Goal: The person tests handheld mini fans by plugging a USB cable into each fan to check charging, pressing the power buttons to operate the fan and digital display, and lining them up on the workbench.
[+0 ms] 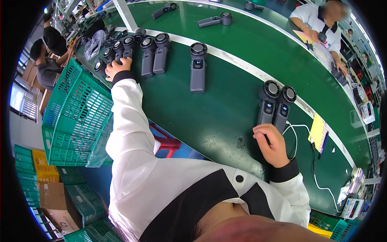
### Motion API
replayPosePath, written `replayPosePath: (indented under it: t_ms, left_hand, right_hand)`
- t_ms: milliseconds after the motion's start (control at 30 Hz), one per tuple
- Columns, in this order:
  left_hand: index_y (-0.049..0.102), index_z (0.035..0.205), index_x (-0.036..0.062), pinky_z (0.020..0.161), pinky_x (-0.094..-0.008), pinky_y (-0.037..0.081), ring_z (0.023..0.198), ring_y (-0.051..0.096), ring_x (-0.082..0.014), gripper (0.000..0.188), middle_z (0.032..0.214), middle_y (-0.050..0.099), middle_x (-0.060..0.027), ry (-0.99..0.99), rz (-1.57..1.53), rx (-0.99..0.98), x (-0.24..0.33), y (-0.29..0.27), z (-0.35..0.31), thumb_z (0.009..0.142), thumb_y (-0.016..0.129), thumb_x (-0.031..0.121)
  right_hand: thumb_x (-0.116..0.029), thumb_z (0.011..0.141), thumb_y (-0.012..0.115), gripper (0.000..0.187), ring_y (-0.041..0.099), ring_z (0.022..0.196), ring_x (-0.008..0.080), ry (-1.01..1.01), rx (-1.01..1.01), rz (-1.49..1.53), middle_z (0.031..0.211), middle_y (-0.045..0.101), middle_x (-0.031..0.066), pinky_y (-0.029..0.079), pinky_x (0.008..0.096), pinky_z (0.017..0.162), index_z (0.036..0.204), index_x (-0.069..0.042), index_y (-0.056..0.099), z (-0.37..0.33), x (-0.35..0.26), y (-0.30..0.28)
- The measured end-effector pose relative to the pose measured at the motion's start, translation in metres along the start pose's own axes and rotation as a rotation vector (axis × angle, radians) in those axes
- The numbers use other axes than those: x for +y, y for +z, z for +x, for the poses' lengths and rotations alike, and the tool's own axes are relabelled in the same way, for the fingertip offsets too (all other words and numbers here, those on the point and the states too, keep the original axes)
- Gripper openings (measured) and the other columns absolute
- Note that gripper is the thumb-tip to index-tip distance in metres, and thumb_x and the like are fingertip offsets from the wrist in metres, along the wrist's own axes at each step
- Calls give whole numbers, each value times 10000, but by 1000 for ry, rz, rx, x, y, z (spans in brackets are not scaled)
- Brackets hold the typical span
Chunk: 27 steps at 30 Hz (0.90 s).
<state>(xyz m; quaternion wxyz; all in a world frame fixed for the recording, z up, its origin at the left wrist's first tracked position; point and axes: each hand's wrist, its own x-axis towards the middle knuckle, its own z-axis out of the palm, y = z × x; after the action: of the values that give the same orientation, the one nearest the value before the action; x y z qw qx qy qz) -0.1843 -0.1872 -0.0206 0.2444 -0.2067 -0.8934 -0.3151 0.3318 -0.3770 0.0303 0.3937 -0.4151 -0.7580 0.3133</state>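
Observation:
At the far left of the bench my left hand point(118, 69) is closed round the lower end of a grey handheld fan point(127, 47) in a row of similar fans; the hand hides part of the handles. My right hand point(272, 145) is curled, thumb against fingers, just below two handheld fans point(267, 111) with lit displays; whether anything is inside it is hidden. A white cable point(296, 141) runs up to the lower end of the right fan point(283, 108) of that pair. Between my hands lies a single fan point(198, 68) with its display lit.
Two more fans point(153, 56) lie right of my left hand. Green crates point(76, 117) stand beside the bench at left. A yellow notepad point(318, 131) with a pen point(324, 143) lies at right. Across the belt point(250, 44), a person in white point(314, 20) works. A red stool point(168, 144) shows below the edge.

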Motion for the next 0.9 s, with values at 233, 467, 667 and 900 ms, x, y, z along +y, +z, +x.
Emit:
replayPosePath:
  t_ms: [233, 467, 667, 900]
  left_hand:
    - [633, 1046, 126, 975, -499, 263, 1143, 420, -275, 564, 1199, 522, -100, -27, -18, -15, 10, 17, 16, 637, 509, 495]
    - [659, 869, 78, 913, -532, 311, 921, 531, -315, 363, 1001, 604, -105, 248, -227, 323, 20, 16, 11, 670, 539, 356]
    - [651, 844, 112, 860, -541, 350, 899, 549, -323, 293, 931, 625, -119, 497, -200, -294, 85, -84, -87, 688, 551, 340]
    - [596, 1080, 150, 854, -491, 374, 1129, 451, -286, 419, 1190, 526, -101, 570, 0, -71, 79, -75, -130, 727, 529, 366]
  right_hand:
    - [18, 817, 503, 95, 537, 711, 181, -28, -30, -27, 941, 572, 106, 443, 252, 653, 893, 10, 558, 1, 2, 1]
    - [11, 801, 533, 96, 540, 731, 188, 47, -19, 7, 923, 586, 91, 440, 253, 659, 888, 2, 572, 3, -3, 1]
    - [6, 797, 542, 93, 540, 748, 194, 44, -4, 10, 922, 590, 84, 435, 254, 661, 883, -2, 577, 3, 2, 2]
    - [-5, 798, 545, 94, 536, 748, 194, 1, -14, -5, 927, 589, 79, 428, 252, 655, 887, -6, 578, 3, 0, 1]
